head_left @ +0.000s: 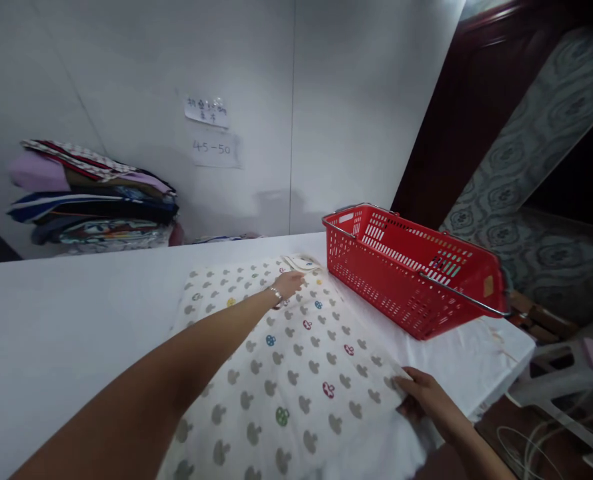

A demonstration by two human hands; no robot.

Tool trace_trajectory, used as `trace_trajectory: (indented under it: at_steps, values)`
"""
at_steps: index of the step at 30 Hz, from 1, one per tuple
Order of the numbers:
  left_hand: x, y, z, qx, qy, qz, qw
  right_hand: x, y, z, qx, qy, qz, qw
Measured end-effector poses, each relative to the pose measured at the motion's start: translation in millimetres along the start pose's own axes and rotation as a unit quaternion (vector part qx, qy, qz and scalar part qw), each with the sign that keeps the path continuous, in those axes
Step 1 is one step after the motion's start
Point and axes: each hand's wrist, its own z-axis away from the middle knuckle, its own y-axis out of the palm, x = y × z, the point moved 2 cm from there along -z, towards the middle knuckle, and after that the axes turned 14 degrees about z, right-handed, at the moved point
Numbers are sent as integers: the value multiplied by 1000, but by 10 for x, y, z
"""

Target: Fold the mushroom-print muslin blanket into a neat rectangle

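Observation:
A cream cloth (296, 360) printed with grey mushroom shapes and a few coloured ones lies spread over the white-covered table. My left hand (290, 283), with a bracelet at its wrist, reaches across to the far side of the cloth and pinches it just below a turned-over corner (303, 263). At the cloth's right edge, my right hand (420, 393) grips the fabric between thumb and fingers, near the table's front. My left forearm covers part of the cloth's left side.
A red plastic basket (376, 283) with metal handles stands right of the cloth. Piled fabrics (96, 193) sit against the wall at the far left. Paper notes (216, 150) are stuck to the wall. A plastic stool (566, 380) stands beyond the table's right end.

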Motion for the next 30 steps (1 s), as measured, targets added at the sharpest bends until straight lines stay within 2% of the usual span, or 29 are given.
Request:
trace_trajectory:
  at_steps: [3, 5, 7, 9, 10, 12, 14, 17, 20, 23, 27, 30]
  values:
    - [130, -597, 503, -10, 43, -67, 997, 24, -87, -81, -67, -48, 133, 988]
    - [240, -1100, 914, -88, 60, -149, 983, 41, -149, -139, -132, -111, 230, 958]
    - [408, -1559, 1389, -195, 36, -205, 958, 50, -192, -184, -173, -182, 296, 921]
    - [621, -1849, 1896, -278, -2, -221, 935, 42, -218, -217, -183, -230, 324, 899]
    - [741, -1909, 2138, -298, -31, -207, 931, 32, -229, -230, -180, -234, 330, 897]
    - [980, -1870, 2560, -295, -103, -134, 940, 13, -256, -251, -167, -211, 336, 903]
    - [1174, -1692, 2877, -263, -168, -28, 950, 13, -288, -257, -155, -177, 340, 911]
    - [1311, -1386, 3196, -216, -202, 61, 953, 59, -333, -242, -142, -158, 344, 915]
    - [1293, -1167, 3438, -171, -149, 48, 973, 109, -359, -226, -116, -155, 324, 926]
    - [1230, -1008, 3653, -143, -67, -52, 986, 109, -372, -222, -100, -115, 270, 951]
    - [1255, -852, 3783, -140, 4, -200, 970, 117, -376, -175, -112, -77, 163, 977]
    - [1337, -817, 3749, -169, 43, -230, 957, 187, -372, -95, -126, -86, 117, 981]
